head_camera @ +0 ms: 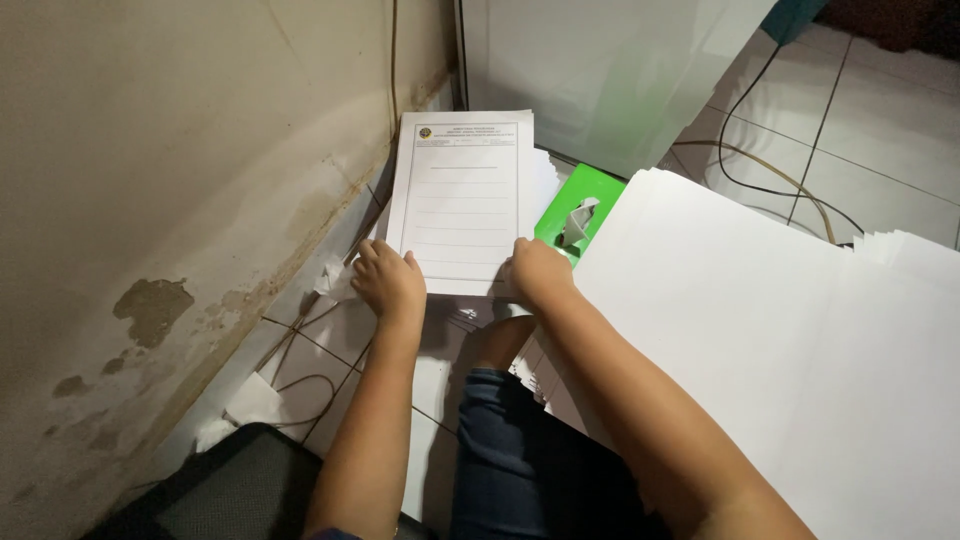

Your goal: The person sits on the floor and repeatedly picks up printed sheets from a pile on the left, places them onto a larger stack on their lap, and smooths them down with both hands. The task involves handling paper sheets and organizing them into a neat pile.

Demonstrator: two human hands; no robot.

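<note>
With my left hand point(388, 282) and right hand point(537, 273) closed on the near corners of the printed sheet stack point(460, 195) by the far wall point(150, 150), I'd square edges evenly.

We see a white form point(460, 200) ruled with grey lines, a bright green tissue box point(585, 200), white sheets point(760, 330) and pale floor tiles point(880, 120).

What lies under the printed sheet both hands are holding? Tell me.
Under the printed sheet held by the left hand and right hand, more white paper edges show; anything deeper is covered.
</note>
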